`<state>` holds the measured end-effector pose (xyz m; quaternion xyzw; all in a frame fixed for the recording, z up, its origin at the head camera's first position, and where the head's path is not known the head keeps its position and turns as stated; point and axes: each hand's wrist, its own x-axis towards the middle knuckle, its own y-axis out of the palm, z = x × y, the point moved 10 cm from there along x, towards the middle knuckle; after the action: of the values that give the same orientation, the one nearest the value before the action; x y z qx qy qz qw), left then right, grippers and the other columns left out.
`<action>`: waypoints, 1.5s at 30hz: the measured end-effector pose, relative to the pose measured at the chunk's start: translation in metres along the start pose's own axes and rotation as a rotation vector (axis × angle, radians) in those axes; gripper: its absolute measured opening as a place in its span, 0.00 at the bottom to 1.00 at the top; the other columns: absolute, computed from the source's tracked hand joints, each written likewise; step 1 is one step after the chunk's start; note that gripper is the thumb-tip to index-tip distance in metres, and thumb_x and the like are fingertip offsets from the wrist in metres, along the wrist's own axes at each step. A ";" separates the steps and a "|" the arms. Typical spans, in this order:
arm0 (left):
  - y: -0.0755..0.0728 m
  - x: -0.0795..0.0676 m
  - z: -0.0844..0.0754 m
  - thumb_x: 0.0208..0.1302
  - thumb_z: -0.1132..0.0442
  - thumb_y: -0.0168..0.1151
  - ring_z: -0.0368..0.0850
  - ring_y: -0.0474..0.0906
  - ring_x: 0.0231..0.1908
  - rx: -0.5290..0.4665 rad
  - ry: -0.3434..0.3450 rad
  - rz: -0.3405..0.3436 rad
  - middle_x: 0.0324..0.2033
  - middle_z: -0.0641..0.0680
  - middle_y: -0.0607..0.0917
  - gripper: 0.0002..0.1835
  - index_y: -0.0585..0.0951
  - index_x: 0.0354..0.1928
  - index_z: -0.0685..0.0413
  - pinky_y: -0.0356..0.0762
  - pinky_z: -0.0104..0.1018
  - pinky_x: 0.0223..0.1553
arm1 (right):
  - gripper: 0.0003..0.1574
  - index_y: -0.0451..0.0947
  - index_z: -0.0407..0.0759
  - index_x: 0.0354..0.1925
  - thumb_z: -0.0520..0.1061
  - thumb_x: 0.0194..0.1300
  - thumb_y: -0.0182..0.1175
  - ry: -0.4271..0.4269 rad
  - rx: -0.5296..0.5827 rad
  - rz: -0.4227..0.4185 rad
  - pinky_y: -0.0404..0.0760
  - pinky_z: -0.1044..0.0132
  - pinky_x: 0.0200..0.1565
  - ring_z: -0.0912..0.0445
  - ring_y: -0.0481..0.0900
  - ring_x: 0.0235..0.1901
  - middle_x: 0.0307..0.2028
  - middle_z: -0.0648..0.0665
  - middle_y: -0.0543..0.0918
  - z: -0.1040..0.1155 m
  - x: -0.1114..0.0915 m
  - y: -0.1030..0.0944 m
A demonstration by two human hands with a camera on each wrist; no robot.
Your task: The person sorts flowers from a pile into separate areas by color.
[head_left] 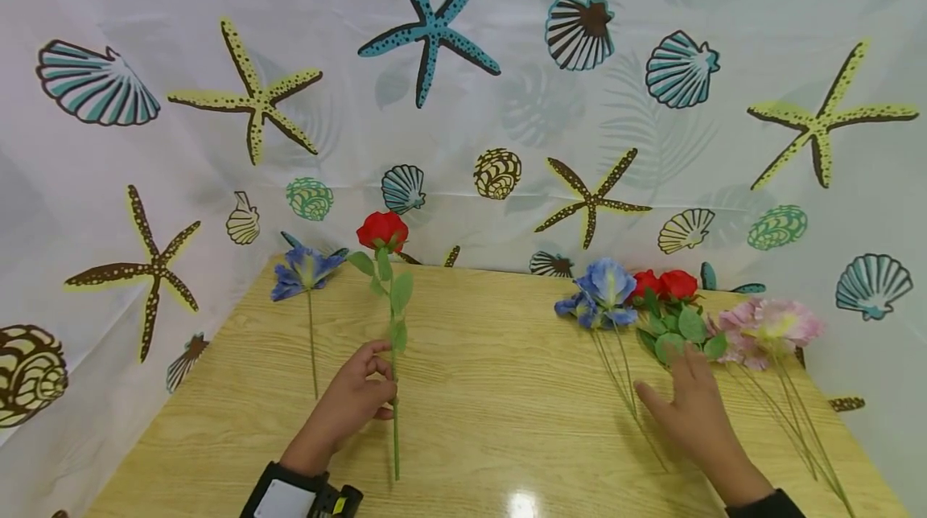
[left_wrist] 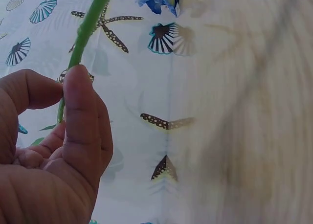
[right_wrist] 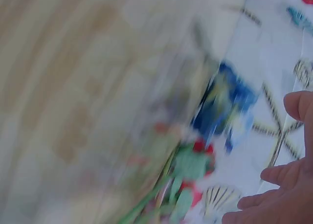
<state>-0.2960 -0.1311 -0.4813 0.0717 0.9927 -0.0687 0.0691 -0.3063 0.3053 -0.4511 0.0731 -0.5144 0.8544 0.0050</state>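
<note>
My left hand (head_left: 352, 396) pinches the green stem of an artificial red rose (head_left: 382, 230), which stands nearly upright with its bloom at the top. In the left wrist view the stem (left_wrist: 87, 31) runs between the thumb and fingers. To its left lies a single blue flower (head_left: 307, 270) on a thin stem. My right hand (head_left: 691, 413) has its fingers spread near the leaves of red roses (head_left: 677, 285), and nothing is seen in its grasp. Blue flowers (head_left: 607, 283) lie to the left of that hand, pink flowers (head_left: 775, 329) to its right.
All the flowers are on a wood-grain table (head_left: 500, 389). A white curtain (head_left: 463, 124) printed with starfish and shells hangs behind it and down both sides. Long stems (head_left: 807, 429) of the pink flowers reach toward the near right edge.
</note>
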 end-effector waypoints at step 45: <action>0.123 -0.017 -0.050 0.60 0.67 0.57 0.44 0.78 0.40 -0.012 0.240 0.063 0.41 0.55 0.77 0.26 0.68 0.61 0.50 0.80 0.33 0.36 | 0.19 0.68 0.36 0.54 0.44 0.68 0.54 -0.062 0.775 0.387 0.82 0.67 0.31 0.55 0.81 0.33 0.40 0.40 0.73 0.173 -0.061 0.112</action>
<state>-0.2673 -0.0057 -0.4457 0.1101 0.9914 -0.0516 -0.0475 -0.2347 0.1041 -0.4781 -0.0025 -0.1598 0.9669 -0.1988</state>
